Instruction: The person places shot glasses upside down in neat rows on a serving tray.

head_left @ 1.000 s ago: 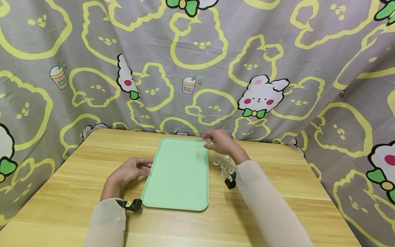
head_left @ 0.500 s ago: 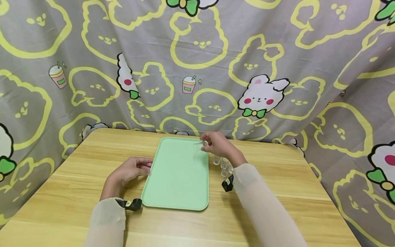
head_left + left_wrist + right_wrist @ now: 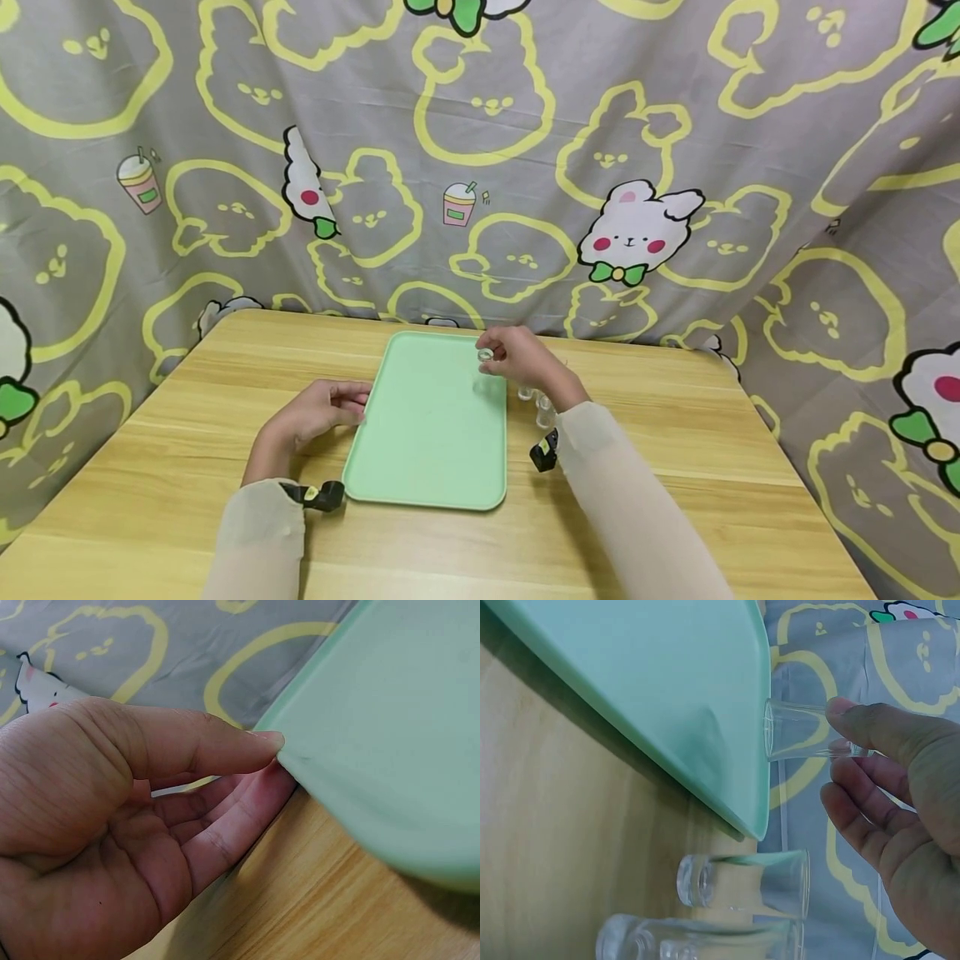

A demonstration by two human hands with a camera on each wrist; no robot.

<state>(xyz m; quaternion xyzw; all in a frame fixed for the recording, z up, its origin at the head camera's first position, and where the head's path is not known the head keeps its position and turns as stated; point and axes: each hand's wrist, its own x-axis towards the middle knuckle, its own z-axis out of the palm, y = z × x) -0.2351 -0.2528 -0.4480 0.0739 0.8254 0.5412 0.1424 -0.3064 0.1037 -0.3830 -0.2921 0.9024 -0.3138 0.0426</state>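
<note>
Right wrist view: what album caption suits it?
Right hand pinching a clear glass near a green tray, other glasses close by.

We see a tray [image 3: 427, 425] that looks like smooth moulded plastic, mostly matt with a faint sheen. The shot glass [image 3: 799, 731] at its far right corner is transparent and glossy; we cannot tell whether it is true glass or clear plastic. The shot glasses [image 3: 742, 881] to the tray's right look equally clear and shiny. Below, we find a smooth, wood-grained tabletop [image 3: 637, 533] with a satin gleam. The far curtain [image 3: 360, 100] is matt, lightly creased cloth; the near sleeves [image 3: 637, 500] look like matt fabric.
</note>
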